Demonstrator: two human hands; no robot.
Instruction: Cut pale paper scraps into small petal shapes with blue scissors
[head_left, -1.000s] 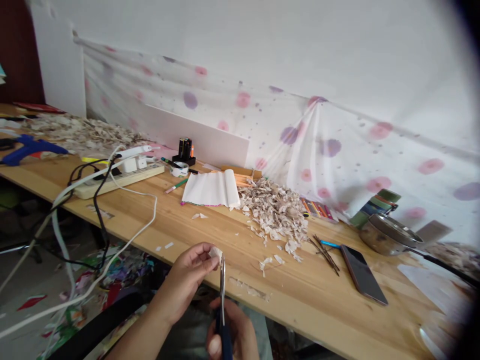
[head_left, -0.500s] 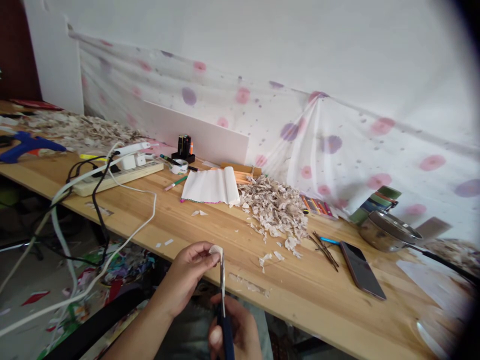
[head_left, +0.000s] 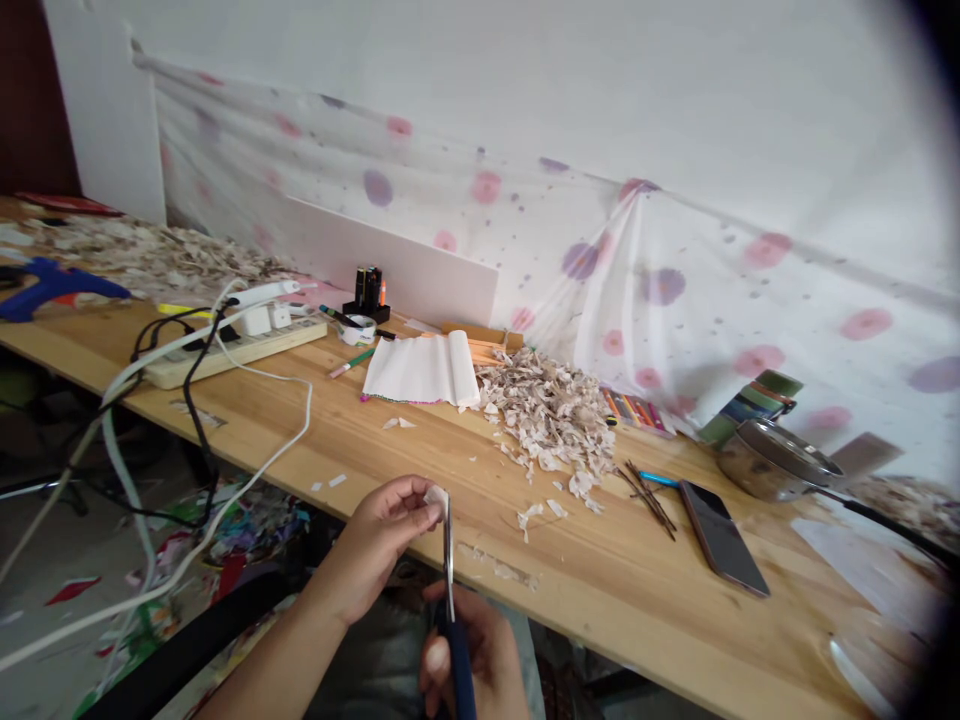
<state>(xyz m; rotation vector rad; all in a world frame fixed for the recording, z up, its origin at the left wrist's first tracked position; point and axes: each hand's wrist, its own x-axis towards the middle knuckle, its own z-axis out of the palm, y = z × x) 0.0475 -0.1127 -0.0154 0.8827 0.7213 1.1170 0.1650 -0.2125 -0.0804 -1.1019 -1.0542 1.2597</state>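
Between the thumb and fingers of my left hand is a small whitish scrap of paper. My right hand grips a pair of scissors with dark blue handles, blades pointing up and away from me. The blade tips touch or overlap the right edge of the scrap; whether they have cut into it I cannot tell. Both hands are held over the near table edge. Beyond them lies a heap of pale, brownish-white scraps, beside a partly rolled white paper strip.
A power strip with tangled cables and a blue glue gun occupy the left. On the right are thin brown twigs, a phone and a metal pan. A pen holder stands at the back.
My right hand and the scissors have shifted slightly right. The scrap in my left hand is turned a little and looks smaller, while the left hand has barely moved.
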